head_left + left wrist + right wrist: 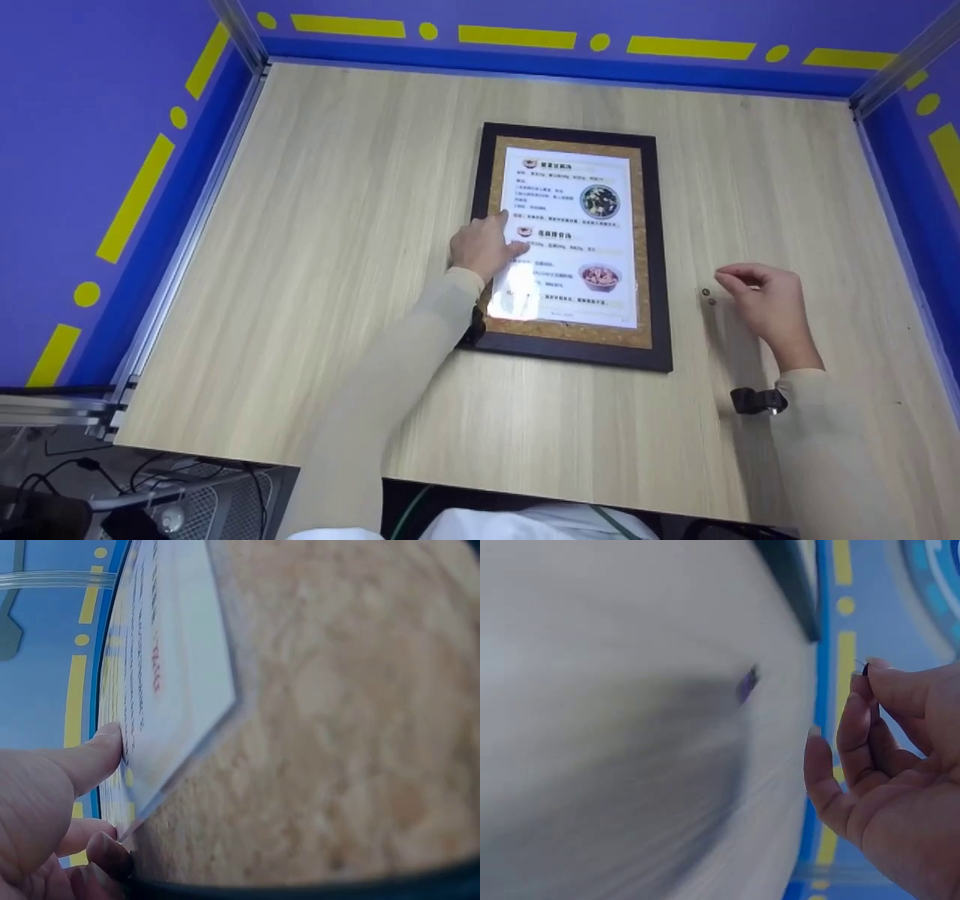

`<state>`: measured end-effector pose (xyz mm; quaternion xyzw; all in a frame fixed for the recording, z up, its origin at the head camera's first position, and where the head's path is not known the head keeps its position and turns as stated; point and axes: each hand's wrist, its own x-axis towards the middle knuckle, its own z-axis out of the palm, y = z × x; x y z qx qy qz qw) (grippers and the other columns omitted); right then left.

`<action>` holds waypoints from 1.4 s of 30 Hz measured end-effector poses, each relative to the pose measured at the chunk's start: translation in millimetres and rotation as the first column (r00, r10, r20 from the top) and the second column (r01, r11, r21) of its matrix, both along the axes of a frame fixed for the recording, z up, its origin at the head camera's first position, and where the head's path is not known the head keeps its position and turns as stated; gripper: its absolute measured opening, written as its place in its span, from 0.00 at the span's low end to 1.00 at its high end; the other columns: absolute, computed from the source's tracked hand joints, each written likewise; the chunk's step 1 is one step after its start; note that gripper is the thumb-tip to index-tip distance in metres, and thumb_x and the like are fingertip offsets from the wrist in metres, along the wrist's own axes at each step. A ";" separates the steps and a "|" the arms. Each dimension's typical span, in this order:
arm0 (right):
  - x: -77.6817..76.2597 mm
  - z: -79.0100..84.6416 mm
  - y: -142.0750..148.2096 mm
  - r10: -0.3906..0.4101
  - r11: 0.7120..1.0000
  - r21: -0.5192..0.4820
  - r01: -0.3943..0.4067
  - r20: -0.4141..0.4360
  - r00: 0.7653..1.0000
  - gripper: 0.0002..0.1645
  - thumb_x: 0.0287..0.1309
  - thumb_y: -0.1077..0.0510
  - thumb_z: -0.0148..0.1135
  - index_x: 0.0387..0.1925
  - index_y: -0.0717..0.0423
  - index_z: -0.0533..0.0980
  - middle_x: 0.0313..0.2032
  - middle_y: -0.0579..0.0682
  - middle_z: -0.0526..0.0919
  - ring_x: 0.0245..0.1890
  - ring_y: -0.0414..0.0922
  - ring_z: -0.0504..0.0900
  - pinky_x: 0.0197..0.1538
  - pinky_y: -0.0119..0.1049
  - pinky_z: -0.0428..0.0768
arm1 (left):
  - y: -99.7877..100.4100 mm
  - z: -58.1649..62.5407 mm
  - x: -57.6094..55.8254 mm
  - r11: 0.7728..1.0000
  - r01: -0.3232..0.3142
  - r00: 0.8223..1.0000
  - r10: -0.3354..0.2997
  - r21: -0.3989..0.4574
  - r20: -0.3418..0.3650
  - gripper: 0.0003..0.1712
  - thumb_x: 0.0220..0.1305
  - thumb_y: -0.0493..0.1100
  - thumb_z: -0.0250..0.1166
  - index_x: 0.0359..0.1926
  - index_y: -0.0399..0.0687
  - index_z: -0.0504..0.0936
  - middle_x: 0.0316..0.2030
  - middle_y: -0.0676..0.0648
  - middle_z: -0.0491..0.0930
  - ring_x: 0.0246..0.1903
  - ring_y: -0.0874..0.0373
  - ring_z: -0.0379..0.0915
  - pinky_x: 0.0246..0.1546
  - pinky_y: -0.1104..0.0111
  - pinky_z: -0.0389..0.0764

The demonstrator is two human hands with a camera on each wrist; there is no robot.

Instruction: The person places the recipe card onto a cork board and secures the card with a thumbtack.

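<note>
A printed menu sheet [574, 247] lies on a dark-framed cork board [664, 330] on the table. My left hand [480, 244] rests on the sheet's left side, index finger and thumb stretched out over it. The left wrist view shows the thumb [101, 750] against the printed sheet [184, 652], with other fingertips by its edge and bare cork [352, 712] beyond. Raised over the table right of the board, my right hand [769, 304] pinches a small dark thumbtack [865, 669] between thumb and index fingertip, its thin point sticking out.
Two more small tacks [706, 292] lie on the wooden table [337, 262] just left of the right hand. Blue and yellow panels [510, 37] stand along the back and sides. Cables [90, 465] hang below the table's front left corner.
</note>
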<state>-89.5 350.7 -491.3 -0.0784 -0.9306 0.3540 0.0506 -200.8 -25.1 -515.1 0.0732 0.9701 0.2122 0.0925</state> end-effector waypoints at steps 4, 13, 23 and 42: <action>-4.9 15.7 -17.4 0.072 0.997 -0.003 -0.072 -0.063 0.995 0.13 0.65 0.58 0.65 0.42 0.66 0.85 0.39 0.61 0.86 0.32 0.28 0.76 0.31 0.18 0.72 | 0.6 1.1 -0.3 1.000 -0.004 1.000 0.004 0.004 -0.003 0.43 0.62 0.63 0.67 0.71 0.46 0.69 0.34 0.43 0.86 0.15 0.60 0.68 0.14 0.70 0.66; -7.5 34.6 -33.0 0.122 0.992 -0.017 -0.126 -0.148 0.981 0.09 0.63 0.61 0.67 0.40 0.64 0.86 0.38 0.60 0.87 0.33 0.25 0.76 0.31 0.17 0.72 | -13.8 3.6 -2.9 0.985 0.173 0.982 -0.171 0.020 -0.083 0.45 0.61 0.61 0.69 0.74 0.52 0.65 0.60 0.43 0.75 0.50 0.52 0.74 0.43 0.62 0.76; -1.9 30.1 -44.1 0.177 0.982 -0.037 -0.185 -0.150 0.973 0.07 0.61 0.64 0.68 0.38 0.65 0.86 0.37 0.59 0.86 0.30 0.25 0.76 0.31 0.16 0.74 | -40.0 -5.2 -3.2 0.889 0.451 0.892 -0.445 -0.087 0.080 0.68 0.41 0.83 0.64 0.79 0.67 0.47 0.79 0.51 0.33 0.75 0.42 0.20 0.61 0.28 0.26; -1.3 1.2 -72.2 0.342 0.940 0.039 -0.340 -0.114 0.933 0.03 0.57 0.69 0.69 0.32 0.63 0.86 0.31 0.54 0.87 0.30 0.45 0.80 0.34 0.22 0.72 | -44.5 -6.7 -4.0 0.896 0.443 0.888 -0.435 -0.026 0.151 0.63 0.45 0.82 0.62 0.78 0.73 0.47 0.78 0.54 0.29 0.74 0.48 0.12 0.60 0.27 0.26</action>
